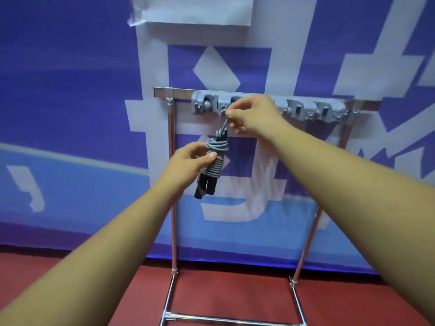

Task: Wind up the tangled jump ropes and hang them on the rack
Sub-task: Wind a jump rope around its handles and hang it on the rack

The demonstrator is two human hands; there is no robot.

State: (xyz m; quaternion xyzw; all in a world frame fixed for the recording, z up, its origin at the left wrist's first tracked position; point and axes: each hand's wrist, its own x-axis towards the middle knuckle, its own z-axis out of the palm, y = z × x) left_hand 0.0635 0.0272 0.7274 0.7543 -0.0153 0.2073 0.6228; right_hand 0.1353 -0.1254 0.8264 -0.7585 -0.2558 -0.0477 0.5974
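A grey jump rope (214,161) is wound tightly round its two black handles, which hang downward. My left hand (188,161) grips the wound bundle from the left, thumb across the coils. My right hand (249,115) pinches a grey loop of the rope at the top, right below the grey clip strip (306,109) on the rack's top bar. The rack (173,184) is a chrome frame standing on the floor against the wall. Whether the loop sits on a hook is hidden by my fingers.
A blue and purple banner with large white characters (70,114) covers the wall behind the rack. A sheet of white paper (195,9) is taped above. Red floor (235,290) lies below, with the rack's base bars (226,320) running toward me.
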